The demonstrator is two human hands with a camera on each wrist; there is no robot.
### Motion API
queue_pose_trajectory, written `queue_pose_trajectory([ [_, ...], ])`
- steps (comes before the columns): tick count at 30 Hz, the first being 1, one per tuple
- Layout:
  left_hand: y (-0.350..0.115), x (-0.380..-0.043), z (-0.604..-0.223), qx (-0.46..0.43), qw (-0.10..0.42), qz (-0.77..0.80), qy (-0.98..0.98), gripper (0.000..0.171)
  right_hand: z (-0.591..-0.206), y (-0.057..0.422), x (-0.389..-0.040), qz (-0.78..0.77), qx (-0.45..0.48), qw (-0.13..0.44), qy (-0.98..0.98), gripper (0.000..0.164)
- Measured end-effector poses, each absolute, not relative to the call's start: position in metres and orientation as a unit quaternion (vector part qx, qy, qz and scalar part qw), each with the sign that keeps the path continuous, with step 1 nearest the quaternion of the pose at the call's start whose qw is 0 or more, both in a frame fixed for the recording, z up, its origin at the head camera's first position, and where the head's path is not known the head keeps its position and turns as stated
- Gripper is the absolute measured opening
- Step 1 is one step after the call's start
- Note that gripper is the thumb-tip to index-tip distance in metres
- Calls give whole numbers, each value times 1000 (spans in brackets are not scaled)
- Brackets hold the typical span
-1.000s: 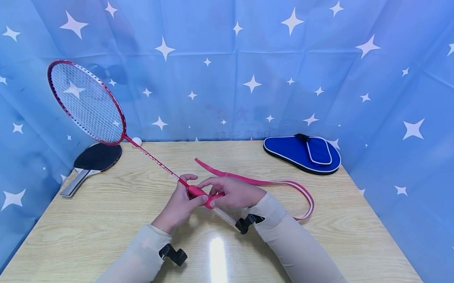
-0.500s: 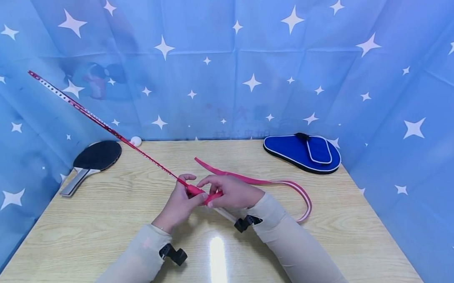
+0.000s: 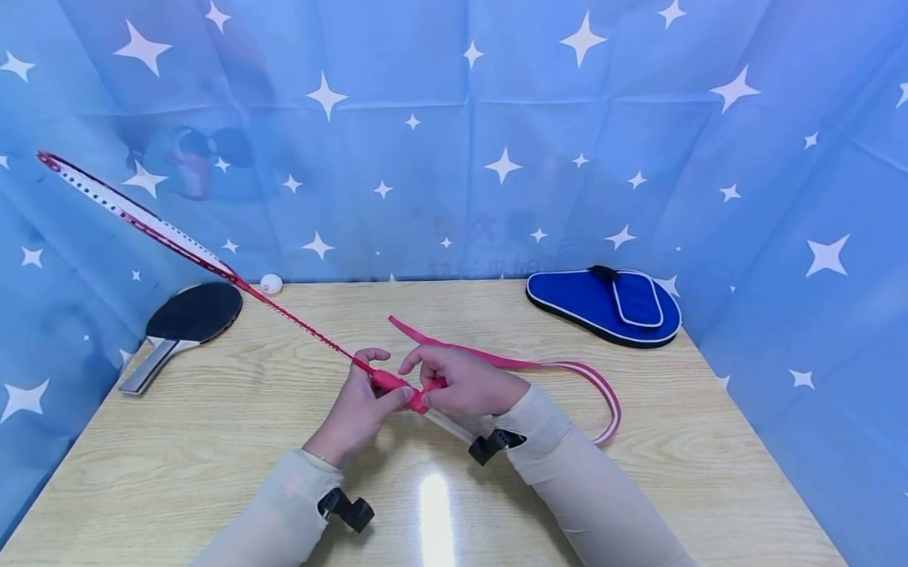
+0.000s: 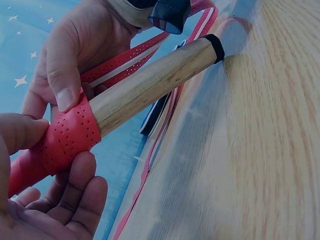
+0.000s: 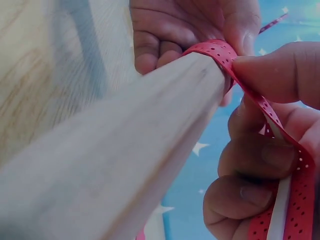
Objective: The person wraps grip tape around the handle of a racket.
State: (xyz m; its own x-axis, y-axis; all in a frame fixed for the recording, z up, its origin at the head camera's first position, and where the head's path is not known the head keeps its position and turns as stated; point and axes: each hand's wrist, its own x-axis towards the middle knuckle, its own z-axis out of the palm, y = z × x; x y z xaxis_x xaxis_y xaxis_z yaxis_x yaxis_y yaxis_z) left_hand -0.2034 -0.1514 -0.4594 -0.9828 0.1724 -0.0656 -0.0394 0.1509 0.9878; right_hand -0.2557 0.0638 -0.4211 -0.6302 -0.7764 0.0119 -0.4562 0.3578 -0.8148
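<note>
The bench (image 3: 130, 478) fills the lower part of the head view, and above it I have the racket (image 3: 274, 306) slanting, head at upper left, handle near the centre. Only the left hand (image 3: 357, 412) seems to bear it, so a looser grip could, I judge, let the head roll or sink. The blue case (image 3: 593, 308), at right, stands well apart and worries me little.

The red tape (image 3: 517, 364) is my main concern. Its free length curves on the bench at centre right; if the right sleeve (image 3: 573, 471) traps it, the pull may become uneven.

Both hands are occupied: the left grips the wrapped part of the handle, the right (image 3: 472, 383) pinches the tape beside the bare wood (image 4: 155, 77). Should either thumb lift, the last turn could slacken, leaving a gap or a ridge.

Smallest is the white ball (image 3: 271, 283), at upper left of centre. A dipping racket might knock it, though I cannot tell the depth between them.
</note>
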Motion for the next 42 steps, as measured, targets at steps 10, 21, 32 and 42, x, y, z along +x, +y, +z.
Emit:
queue_pose_trajectory([
  [10, -155, -205, -461, 67, 89, 656, 747, 66, -426, 67, -261, -436, -380, 231, 782, 53],
  [21, -154, -204, -460, 62, 93, 671, 733, 66, -426, 66, -260, -437, -387, 228, 779, 48],
  [32, -153, -204, -462, 64, 88, 670, 735, 46, -425, 65, -259, -432, -375, 224, 790, 52],
  [42, -154, -204, -462, 68, 82, 665, 739, 41, -423, 69, -259, -423, -381, 242, 786, 48],
])
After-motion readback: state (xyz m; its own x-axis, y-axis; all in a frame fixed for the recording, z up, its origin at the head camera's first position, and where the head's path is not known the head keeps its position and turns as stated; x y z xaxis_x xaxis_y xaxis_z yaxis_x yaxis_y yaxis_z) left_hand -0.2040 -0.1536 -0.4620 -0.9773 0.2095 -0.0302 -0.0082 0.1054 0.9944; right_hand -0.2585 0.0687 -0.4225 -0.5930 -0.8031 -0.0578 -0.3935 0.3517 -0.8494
